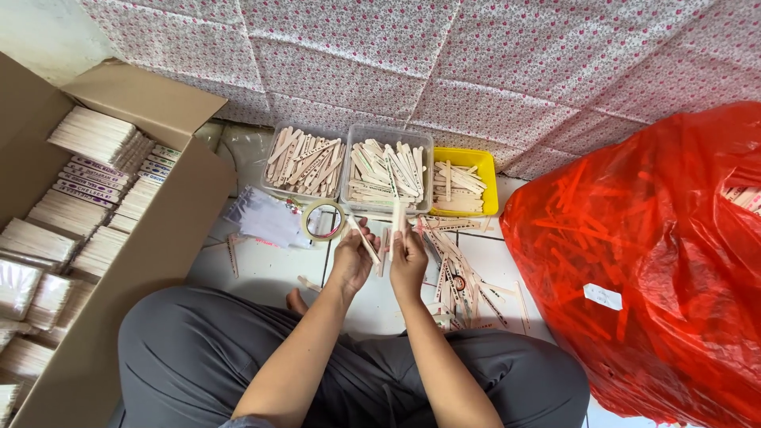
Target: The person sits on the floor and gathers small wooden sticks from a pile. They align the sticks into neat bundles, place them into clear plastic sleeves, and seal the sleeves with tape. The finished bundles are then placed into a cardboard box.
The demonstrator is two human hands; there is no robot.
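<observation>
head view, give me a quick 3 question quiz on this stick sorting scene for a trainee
1. True or false: the yellow tub stands to the right of the two clear tubs.
2. What does the left hand hold? A) a wooden stick B) the tape roll C) a red bag
3. Fill in: the bundled sticks are stacked in a ____ box on the person's left.

Key
1. True.
2. A: a wooden stick; the right hand holds one too. The tape roll lies on the floor.
3. Cardboard.
</observation>
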